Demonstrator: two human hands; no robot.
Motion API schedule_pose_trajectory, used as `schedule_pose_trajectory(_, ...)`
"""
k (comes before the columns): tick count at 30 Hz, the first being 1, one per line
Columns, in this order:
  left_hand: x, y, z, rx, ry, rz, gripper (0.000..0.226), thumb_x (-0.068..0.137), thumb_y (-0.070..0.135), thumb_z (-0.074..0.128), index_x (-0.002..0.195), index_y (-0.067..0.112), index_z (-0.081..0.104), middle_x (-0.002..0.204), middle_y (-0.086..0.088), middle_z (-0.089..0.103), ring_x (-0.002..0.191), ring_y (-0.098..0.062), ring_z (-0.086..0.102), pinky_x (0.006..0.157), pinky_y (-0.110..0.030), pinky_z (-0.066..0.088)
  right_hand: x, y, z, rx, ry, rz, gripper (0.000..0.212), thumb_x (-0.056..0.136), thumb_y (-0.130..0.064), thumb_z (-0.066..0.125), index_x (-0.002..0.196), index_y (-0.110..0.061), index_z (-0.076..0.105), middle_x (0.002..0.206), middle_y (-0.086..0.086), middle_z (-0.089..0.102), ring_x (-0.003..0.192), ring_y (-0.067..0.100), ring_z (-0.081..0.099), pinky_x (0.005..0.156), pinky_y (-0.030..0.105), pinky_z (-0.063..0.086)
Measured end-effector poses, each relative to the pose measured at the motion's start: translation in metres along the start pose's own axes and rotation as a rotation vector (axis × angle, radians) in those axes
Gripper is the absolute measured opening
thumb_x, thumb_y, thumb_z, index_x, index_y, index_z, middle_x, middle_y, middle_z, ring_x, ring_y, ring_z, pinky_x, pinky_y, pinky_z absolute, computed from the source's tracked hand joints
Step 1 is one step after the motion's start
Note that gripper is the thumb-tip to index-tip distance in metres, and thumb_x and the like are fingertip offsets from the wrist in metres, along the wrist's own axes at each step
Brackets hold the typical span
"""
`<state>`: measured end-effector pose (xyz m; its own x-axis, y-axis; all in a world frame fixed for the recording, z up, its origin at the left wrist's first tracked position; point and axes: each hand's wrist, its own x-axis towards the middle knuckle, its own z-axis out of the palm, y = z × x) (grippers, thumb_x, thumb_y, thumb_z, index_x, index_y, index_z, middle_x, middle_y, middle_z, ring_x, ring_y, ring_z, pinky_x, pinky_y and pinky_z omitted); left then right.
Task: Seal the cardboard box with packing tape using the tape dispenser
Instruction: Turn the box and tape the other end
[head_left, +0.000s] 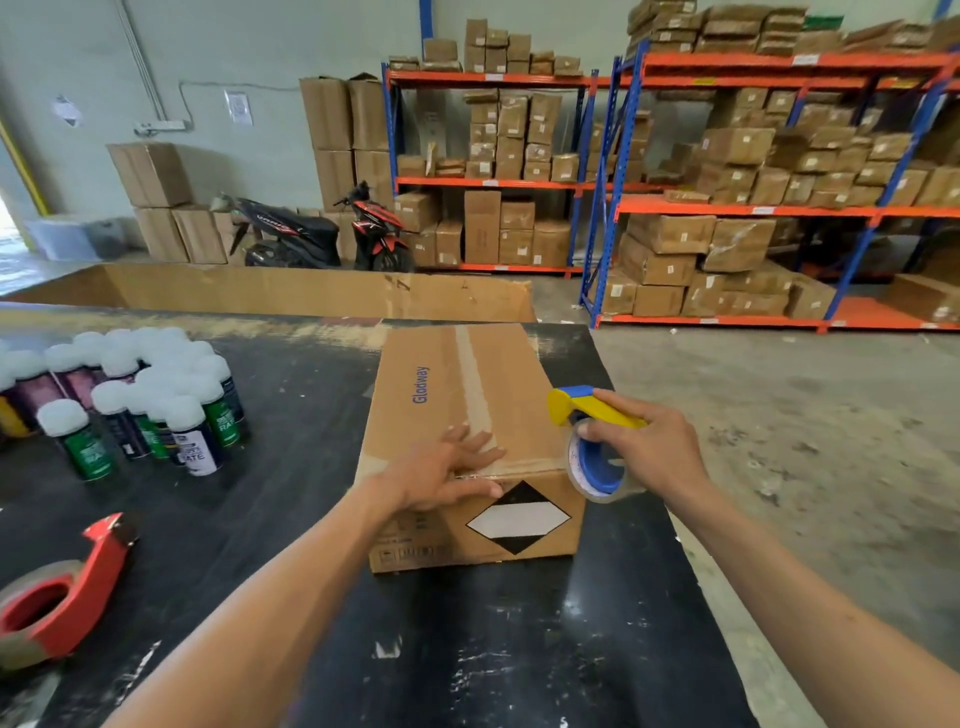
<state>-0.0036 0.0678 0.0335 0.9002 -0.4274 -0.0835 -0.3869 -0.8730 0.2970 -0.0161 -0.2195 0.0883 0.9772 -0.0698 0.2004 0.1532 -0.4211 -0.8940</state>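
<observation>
- Big storeroom fills the head view: orange and blue metal racks (727, 208) full of brown boxes run across the top and right of the frame, and a red and black scooter (322, 234) stands near the top middle by the grey wall.
- Low in the frame is a black worn table top (467, 649) with white scratches on it.
- A closed brown cardboard box (457, 415) sits on the table in the middle of the frame. It has blue letters on top and a black and white diamond sign on its near side. A strip of clear tape runs along its top seam.
- The left hand (447, 467) lies flat and open on the near top edge of the box, fingers spread, thumb over the edge.
- The right hand (649, 447) is closed around a yellow and blue tape dispenser with a clear tape roll (592, 452). The dispenser is just beside the box's near right corner; I cannot tell if it touches.
- A bunch of spray cans with white caps (145, 400) stands on the table at the left of the frame.
- A red tape dispenser with brown tape (57, 592) lies at the lower left, well apart from the box.
</observation>
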Motion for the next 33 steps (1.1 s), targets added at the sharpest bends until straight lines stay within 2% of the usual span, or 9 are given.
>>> schedule_pose_trajectory(6, -0.005, -0.012, -0.005, -0.009, -0.016, 0.053, 0.066, 0.089, 0.072, 0.042, 0.149, 0.049, 0.029, 0.163, 0.015, 0.013, 0.153, -0.016, 0.001, 0.124, -0.042, 0.001, -0.003, -0.006, 0.008, 0.001, -0.062, -0.058, 0.047, 0.069, -0.037, 0.085, 0.115, -0.040, 0.073, 0.100, -0.011, 0.074, 0.090, 0.003, 0.064, 0.067, 0.018, 0.048)
schedule_pose_trajectory(17, -0.017, 0.001, -0.002, 0.118, 0.045, 0.030, 0.070, 0.093, 0.072, 0.032, 0.155, 0.043, 0.019, 0.165, 0.010, 0.010, 0.153, -0.015, -0.001, 0.123, -0.040, -0.006, -0.016, -0.012, 0.010, -0.014, -0.133, -0.112, 0.048, 0.070, -0.039, 0.086, 0.115, -0.044, 0.072, 0.100, -0.014, 0.072, 0.090, 0.010, 0.066, 0.068, 0.020, 0.052)
schedule_pose_trajectory(19, -0.024, 0.015, -0.005, -0.176, 0.080, -0.075, 0.074, 0.091, 0.072, 0.038, 0.155, 0.037, 0.026, 0.164, 0.011, 0.017, 0.152, -0.015, 0.009, 0.122, -0.040, 0.002, -0.024, -0.007, 0.007, -0.044, -0.169, -0.191, 0.050, 0.071, -0.042, 0.085, 0.117, -0.050, 0.069, 0.097, -0.010, 0.071, 0.087, 0.014, 0.065, 0.073, 0.029, 0.054)
schedule_pose_trajectory(21, -0.038, 0.037, -0.013, -0.782, 0.184, -0.166, 0.077, 0.090, 0.074, 0.038, 0.153, 0.029, 0.034, 0.157, 0.006, 0.036, 0.145, -0.018, 0.034, 0.120, -0.041, 0.021, -0.033, -0.002, 0.000, -0.152, -0.135, -0.375, 0.052, 0.074, -0.048, 0.081, 0.123, -0.052, 0.064, 0.089, -0.003, 0.065, 0.081, 0.016, 0.061, 0.071, 0.038, 0.052)
schedule_pose_trajectory(23, -0.053, 0.051, -0.021, -1.411, 0.282, -0.166, 0.075, 0.094, 0.070, 0.036, 0.145, 0.015, 0.046, 0.143, -0.009, 0.057, 0.130, -0.026, 0.055, 0.115, -0.045, 0.036, -0.042, 0.000, -0.008, -0.215, -0.042, -0.661, 0.053, 0.078, -0.055, 0.075, 0.128, -0.040, 0.066, 0.082, 0.000, 0.058, 0.073, 0.016, 0.057, 0.063, 0.035, 0.047)
schedule_pose_trajectory(25, -0.068, 0.059, -0.029, -1.783, 0.259, -0.178, 0.072, 0.097, 0.063, 0.039, 0.136, 0.004, 0.052, 0.130, -0.022, 0.064, 0.121, -0.036, 0.062, 0.111, -0.051, 0.040, -0.050, -0.005, -0.014, -0.231, 0.043, -0.877, 0.054, 0.081, -0.053, 0.073, 0.127, -0.025, 0.068, 0.081, 0.004, 0.056, 0.069, 0.017, 0.054, 0.058, 0.026, 0.042)
schedule_pose_trajectory(28, -0.083, 0.072, -0.036, -1.887, 0.210, -0.192, 0.070, 0.097, 0.058, 0.043, 0.136, 0.000, 0.050, 0.126, -0.029, 0.064, 0.116, -0.040, 0.064, 0.107, -0.051, 0.044, -0.055, 0.000, -0.010, -0.301, 0.018, -1.018, 0.053, 0.079, -0.043, 0.077, 0.128, -0.029, 0.066, 0.082, 0.001, 0.050, 0.065, 0.014, 0.049, 0.055, 0.020, 0.038)
schedule_pose_trajectory(31, -0.085, 0.087, -0.038, -1.821, 0.218, -0.236, 0.061, 0.095, 0.049, 0.053, 0.133, 0.001, 0.053, 0.118, -0.025, 0.069, 0.110, -0.034, 0.068, 0.098, -0.045, 0.051, -0.059, 0.016, 0.008, -0.457, -0.065, -0.988, 0.055, 0.076, -0.043, 0.078, 0.129, -0.041, 0.064, 0.090, -0.013, 0.038, 0.068, 0.001, 0.038, 0.057, 0.015, 0.034)
schedule_pose_trajectory(33, -0.087, 0.088, -0.038, -1.770, 0.244, -0.295, 0.055, 0.089, 0.038, 0.064, 0.132, 0.003, 0.055, 0.113, -0.020, 0.073, 0.104, -0.029, 0.071, 0.094, -0.041, 0.054, -0.062, 0.022, 0.016, -0.413, -0.077, -0.951, 0.055, 0.075, -0.040, 0.078, 0.128, -0.039, 0.065, 0.093, -0.015, 0.034, 0.072, -0.003, 0.036, 0.063, 0.007, 0.030)
